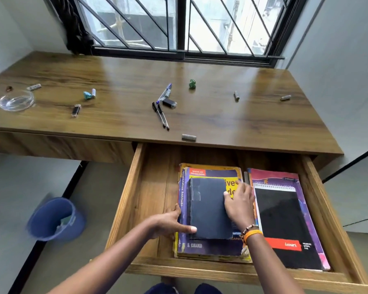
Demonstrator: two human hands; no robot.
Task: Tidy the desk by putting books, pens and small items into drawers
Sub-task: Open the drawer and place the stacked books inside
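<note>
Two forearms are seen entering from the lower edge, where the elbows are cut off by the frame. On the left hand point(168, 224) the fingers are spread, with the thumb laid across the near left corner of a dark blue book point(208, 209); the remaining fingers are set against the spine of the purple textbook point(200, 246) beneath it. On the right hand point(239, 205), which bears orange and beaded wristbands, the fingers are extended flat and pressed on the blue book's right edge, so that part of the textbook's yellow title is hidden. Both books are shown lying inside the open drawer point(151, 198), the blue one stacked on the textbook. Just beside them to the right, a black spiral pad point(285, 225) is laid upon a purple notebook point(304, 183). On the desk point(210, 115) above, several pens point(163, 115) are scattered near a dark flash drive point(170, 102); a second flash drive point(76, 110), a glass dish point(16, 100), a small green object point(192, 84) and several small cylinders too blurred to be identified are also recorded. A blue bin point(55, 219) is seen on the floor at left, its contents indistinct.
</note>
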